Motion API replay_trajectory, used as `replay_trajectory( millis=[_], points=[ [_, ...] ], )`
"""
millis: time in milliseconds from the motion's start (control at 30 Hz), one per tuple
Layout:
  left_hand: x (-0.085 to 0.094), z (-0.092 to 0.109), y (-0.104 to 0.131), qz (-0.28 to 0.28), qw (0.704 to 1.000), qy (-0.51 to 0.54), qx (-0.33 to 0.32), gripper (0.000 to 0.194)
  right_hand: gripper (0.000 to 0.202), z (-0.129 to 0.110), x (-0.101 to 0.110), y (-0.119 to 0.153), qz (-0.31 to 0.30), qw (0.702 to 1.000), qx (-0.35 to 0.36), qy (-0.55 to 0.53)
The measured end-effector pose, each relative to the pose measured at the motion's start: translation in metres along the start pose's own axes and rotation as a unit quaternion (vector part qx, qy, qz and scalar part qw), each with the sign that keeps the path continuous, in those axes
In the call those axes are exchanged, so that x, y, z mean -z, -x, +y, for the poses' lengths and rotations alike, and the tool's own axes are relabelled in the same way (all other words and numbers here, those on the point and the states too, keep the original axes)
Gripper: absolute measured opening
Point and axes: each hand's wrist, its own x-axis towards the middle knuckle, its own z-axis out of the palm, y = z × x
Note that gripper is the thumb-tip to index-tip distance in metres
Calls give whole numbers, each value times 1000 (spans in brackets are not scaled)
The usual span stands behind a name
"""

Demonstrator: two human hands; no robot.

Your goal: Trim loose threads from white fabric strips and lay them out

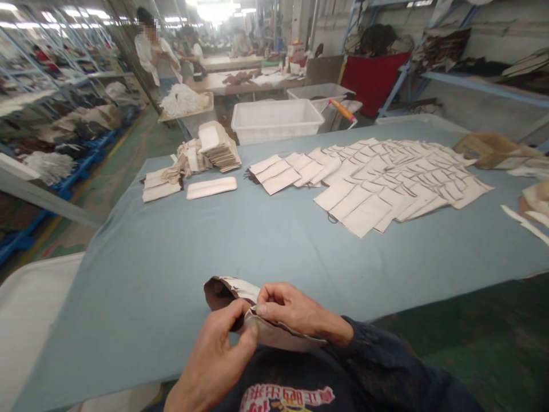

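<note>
A folded piece with a cream face and a dark brown side (pixel 218 293) is held at the table's near edge, close to my body. My left hand (pixel 221 346) pinches its edge from the left between thumb and fingers. From the right, my right hand (pixel 291 309) grips the same edge, its fingertips close to the left ones. Further back on the blue-grey table (pixel 206 246) lie many overlapping cream panels with dark lines (pixel 364 206). A single pale oblong piece (pixel 211 187) lies at the left, beside a stack of cream pieces (pixel 218 146).
White plastic bins (pixel 277 120) stand beyond the table's far edge, near an orange-handled tool (pixel 342 110). A brown bag (pixel 493 150) is at the far right. One person (pixel 158 57) stands in the background on the left.
</note>
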Motion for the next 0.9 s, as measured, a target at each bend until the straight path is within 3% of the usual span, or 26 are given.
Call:
replay_trajectory(
  millis=[233,533,700,800,900],
  points=[
    [-7,-4,-1,20,995,65,78,46,25,9,-9,-1,55,996,31,58],
    [-9,-14,5,20,997,78,19,39,21,9,-14,1,98,987,41,119],
    [-19,-22,5,98,991,86,10,36,20,15,-23,4,130,971,113,169],
    [-25,-26,3,165,982,94,16,36,19,19,-30,4,124,969,112,184],
    [-28,-31,0,192,976,100,36,38,23,22,-35,2,137,960,105,219]
  ],
)
